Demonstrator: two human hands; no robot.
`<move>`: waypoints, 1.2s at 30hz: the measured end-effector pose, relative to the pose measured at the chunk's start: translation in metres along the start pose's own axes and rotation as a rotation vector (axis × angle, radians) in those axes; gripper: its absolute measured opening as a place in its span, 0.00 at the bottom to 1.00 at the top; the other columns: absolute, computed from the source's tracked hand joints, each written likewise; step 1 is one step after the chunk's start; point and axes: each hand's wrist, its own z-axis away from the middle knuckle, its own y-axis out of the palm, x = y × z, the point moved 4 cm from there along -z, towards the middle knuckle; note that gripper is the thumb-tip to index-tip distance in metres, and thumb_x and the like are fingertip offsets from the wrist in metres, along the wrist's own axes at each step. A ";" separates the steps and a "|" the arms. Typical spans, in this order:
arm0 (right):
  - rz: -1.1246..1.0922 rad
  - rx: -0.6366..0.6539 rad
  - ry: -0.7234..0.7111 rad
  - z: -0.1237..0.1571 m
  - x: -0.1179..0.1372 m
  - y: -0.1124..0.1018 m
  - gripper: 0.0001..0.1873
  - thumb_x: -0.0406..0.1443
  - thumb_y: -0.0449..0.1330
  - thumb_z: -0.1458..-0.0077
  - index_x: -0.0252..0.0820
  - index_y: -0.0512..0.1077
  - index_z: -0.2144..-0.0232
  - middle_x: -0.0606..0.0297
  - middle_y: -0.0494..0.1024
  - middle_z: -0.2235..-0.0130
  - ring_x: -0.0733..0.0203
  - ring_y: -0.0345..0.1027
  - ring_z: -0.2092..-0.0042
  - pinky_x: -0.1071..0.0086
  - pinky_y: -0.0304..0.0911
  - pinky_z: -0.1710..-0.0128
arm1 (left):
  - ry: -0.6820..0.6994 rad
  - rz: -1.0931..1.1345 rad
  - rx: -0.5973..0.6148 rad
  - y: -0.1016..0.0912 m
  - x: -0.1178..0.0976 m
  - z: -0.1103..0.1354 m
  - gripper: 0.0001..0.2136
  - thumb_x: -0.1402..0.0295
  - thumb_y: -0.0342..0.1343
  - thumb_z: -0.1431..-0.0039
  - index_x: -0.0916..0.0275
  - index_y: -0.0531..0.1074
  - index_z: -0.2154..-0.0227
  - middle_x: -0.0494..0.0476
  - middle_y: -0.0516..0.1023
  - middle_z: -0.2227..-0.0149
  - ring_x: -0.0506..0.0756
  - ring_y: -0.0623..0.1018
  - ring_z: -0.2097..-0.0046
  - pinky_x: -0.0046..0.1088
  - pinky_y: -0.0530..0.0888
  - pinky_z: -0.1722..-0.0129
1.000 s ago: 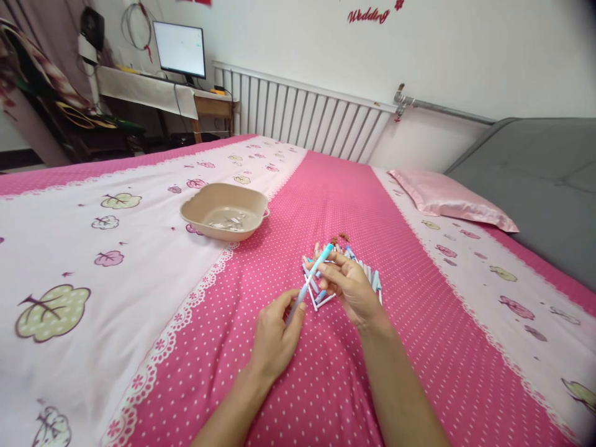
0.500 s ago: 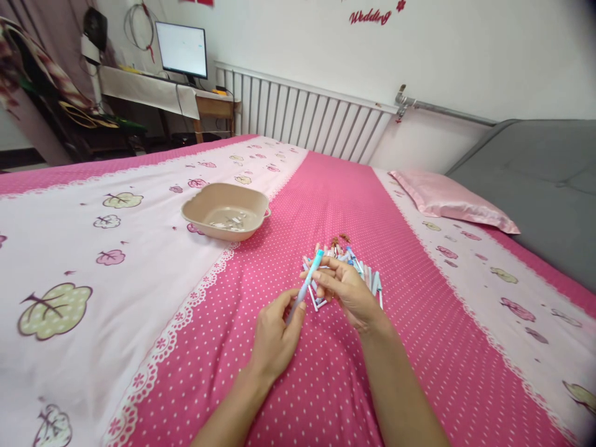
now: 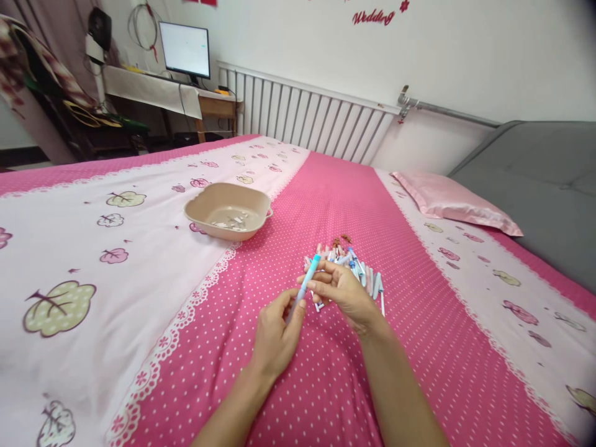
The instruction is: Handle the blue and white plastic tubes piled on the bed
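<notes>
bed (image 3: 326,385) under everything | bowl (image 3: 228,211) far left of pile, apart | pen pile (image 3: 354,270) just beyond my hands | my right hand (image 3: 342,295) pinching pen's upper part | my left hand (image 3: 274,338) gripping its lower end | pen (image 3: 305,288) held over bed before pile | step: likely working its cap; next needs a steady straight pull

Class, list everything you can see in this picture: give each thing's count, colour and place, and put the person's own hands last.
pen: one, light blue, held by both hands
pile of pens: many, blue, white and pink, on the bed behind the hands
bowl: one, beige, on the bed at left
bedspread: one, pink dotted
pillow: one, pink, right
monitor: one, on far desk
radiator: one, white, by wall
left hand: holds the pen's lower end
right hand: holds the pen's middle
</notes>
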 end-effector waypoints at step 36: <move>-0.018 0.039 -0.033 0.002 0.002 0.010 0.23 0.37 0.64 0.57 0.44 0.68 0.56 0.63 0.76 0.66 0.61 0.70 0.62 0.64 0.61 0.56 | -0.005 0.059 0.011 -0.002 -0.004 0.000 0.12 0.63 0.44 0.41 0.64 0.70 0.69 0.50 0.70 0.76 0.49 0.66 0.74 0.24 0.61 0.73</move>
